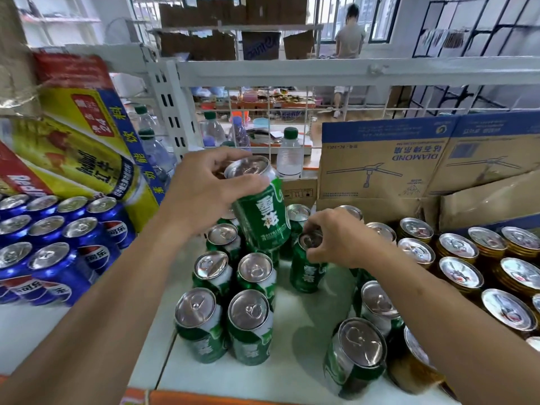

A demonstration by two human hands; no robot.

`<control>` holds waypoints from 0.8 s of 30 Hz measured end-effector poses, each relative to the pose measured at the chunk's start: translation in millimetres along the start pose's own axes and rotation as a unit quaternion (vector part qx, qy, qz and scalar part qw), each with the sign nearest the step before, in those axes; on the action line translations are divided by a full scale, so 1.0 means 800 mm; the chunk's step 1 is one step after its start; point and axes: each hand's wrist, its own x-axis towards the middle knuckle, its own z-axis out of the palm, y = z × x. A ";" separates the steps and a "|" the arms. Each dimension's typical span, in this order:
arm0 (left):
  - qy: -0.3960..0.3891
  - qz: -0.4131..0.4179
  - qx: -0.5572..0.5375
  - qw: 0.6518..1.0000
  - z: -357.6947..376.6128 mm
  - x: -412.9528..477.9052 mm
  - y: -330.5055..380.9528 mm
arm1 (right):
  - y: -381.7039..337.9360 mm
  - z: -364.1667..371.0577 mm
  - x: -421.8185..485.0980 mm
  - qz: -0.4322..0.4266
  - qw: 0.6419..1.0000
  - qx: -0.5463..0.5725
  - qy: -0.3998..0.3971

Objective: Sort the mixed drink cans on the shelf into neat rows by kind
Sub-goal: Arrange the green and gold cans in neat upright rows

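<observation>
My left hand grips a green beer can by its top rim and holds it tilted above the other green cans at mid shelf. My right hand pinches the top of a second green can, which stands upright on the white shelf. Several more green cans stand in two rough rows below my left hand, and others stand at the front right. Blue cola cans fill the left side. Gold-rimmed cans fill the right side.
A yellow and red drink carton leans at the back left. Cardboard boxes stand at the back right. Water bottles stand behind the cans against a wire grille. A person stands far off in the room beyond.
</observation>
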 end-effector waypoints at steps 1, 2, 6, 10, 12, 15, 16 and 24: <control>0.012 -0.002 -0.013 1.000 -0.003 -0.001 0.000 | -0.003 0.001 0.002 -0.003 1.000 -0.002 0.000; 0.023 -0.006 -0.026 0.999 -0.005 -0.002 -0.001 | -0.005 0.002 0.004 -0.004 1.000 -0.003 -0.001; 0.038 -0.020 -0.052 0.998 -0.014 -0.008 -0.004 | -0.009 0.010 0.012 0.000 1.000 0.010 -0.013; 0.041 -0.034 -0.080 0.995 -0.019 -0.013 -0.006 | -0.011 0.012 0.017 -0.007 1.000 0.013 -0.004; 0.043 -0.040 -0.086 0.995 -0.020 -0.014 -0.007 | -0.011 0.013 0.019 -0.008 1.000 0.026 0.001; 0.038 -0.049 -0.095 0.994 -0.019 -0.015 -0.009 | -0.011 0.015 0.021 -0.007 1.000 0.030 0.002; 0.035 -0.050 -0.100 0.993 -0.018 -0.015 -0.009 | -0.011 0.016 0.022 -0.007 0.999 0.033 0.001; 0.008 -0.066 -0.107 0.992 0.004 -0.018 -0.009 | -0.009 0.017 0.021 -0.010 0.999 0.049 0.000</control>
